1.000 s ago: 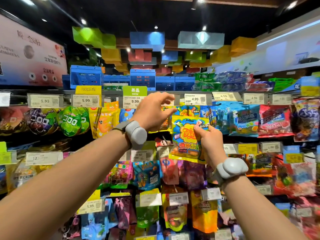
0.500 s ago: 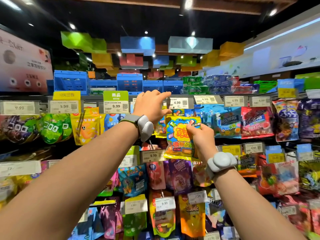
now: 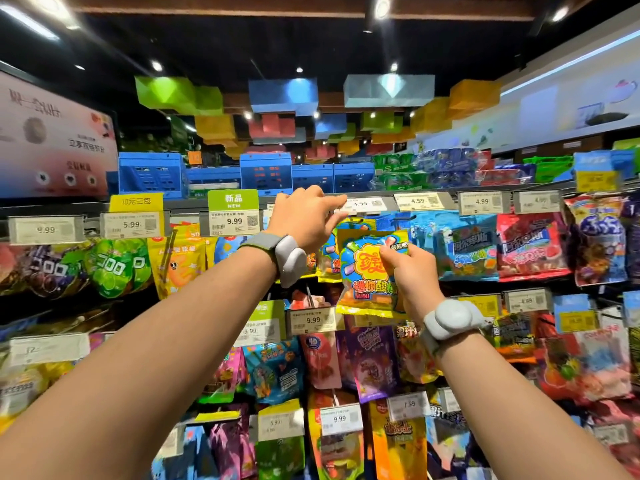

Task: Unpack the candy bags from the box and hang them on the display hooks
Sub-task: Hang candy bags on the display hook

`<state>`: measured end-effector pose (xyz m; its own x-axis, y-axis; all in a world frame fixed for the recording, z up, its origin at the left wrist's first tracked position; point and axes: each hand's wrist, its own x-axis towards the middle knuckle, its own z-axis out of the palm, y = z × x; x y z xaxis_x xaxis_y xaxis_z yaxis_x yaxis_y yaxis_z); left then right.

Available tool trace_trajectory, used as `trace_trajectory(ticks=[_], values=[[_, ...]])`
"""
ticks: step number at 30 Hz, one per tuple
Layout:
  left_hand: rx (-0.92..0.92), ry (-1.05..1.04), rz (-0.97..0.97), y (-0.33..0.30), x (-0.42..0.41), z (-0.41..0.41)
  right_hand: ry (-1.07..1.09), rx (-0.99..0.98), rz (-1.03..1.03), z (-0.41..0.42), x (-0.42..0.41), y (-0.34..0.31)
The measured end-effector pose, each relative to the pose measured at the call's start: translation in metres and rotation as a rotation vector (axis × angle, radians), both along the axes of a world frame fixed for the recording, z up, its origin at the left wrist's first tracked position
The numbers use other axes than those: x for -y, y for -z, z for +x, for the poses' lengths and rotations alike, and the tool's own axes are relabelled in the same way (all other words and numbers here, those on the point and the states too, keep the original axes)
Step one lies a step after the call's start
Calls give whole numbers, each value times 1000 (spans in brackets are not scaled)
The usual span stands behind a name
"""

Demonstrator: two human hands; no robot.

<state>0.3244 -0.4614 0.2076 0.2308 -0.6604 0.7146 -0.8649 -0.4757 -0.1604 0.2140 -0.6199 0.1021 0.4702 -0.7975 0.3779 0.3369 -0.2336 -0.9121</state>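
My right hand (image 3: 410, 277) grips a yellow and blue candy bag (image 3: 365, 271) by its right edge and holds it upright in front of the top row of hooks. My left hand (image 3: 304, 216) reaches up beside it, and its thumb and forefinger pinch the left end of the 4.99 price tag (image 3: 363, 204) at the tip of a display hook. Bags of the same candy (image 3: 329, 258) hang right behind the held one. The box is out of view.
Rows of hanging candy bags fill the shelving, with price tags such as the 9.99 tag (image 3: 233, 221) and the green "NEW" sign (image 3: 232, 200). Blue crates (image 3: 152, 174) stand on top. Blue and red bags (image 3: 485, 247) hang to the right.
The view has shifted slightly. My left hand's fingers have closed in on the price tag's left end, and my right hand has brought the bag up closer under it.
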Motion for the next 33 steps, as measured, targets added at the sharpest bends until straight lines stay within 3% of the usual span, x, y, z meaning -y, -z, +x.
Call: trace_trajectory(ticks=[3,7,23,33], values=[[-244,43,-49,-10,0,-5,21,2,-17,-4,-13,-13],[-371,65,-76,-16,4,-8,22,17,-40,3,-16,-26],[-484,108,-132,-12,4,-8,205,-92,-100,32,-5,-39],[-492,105,-145,-10,5,-11,169,-72,81,46,5,-33]])
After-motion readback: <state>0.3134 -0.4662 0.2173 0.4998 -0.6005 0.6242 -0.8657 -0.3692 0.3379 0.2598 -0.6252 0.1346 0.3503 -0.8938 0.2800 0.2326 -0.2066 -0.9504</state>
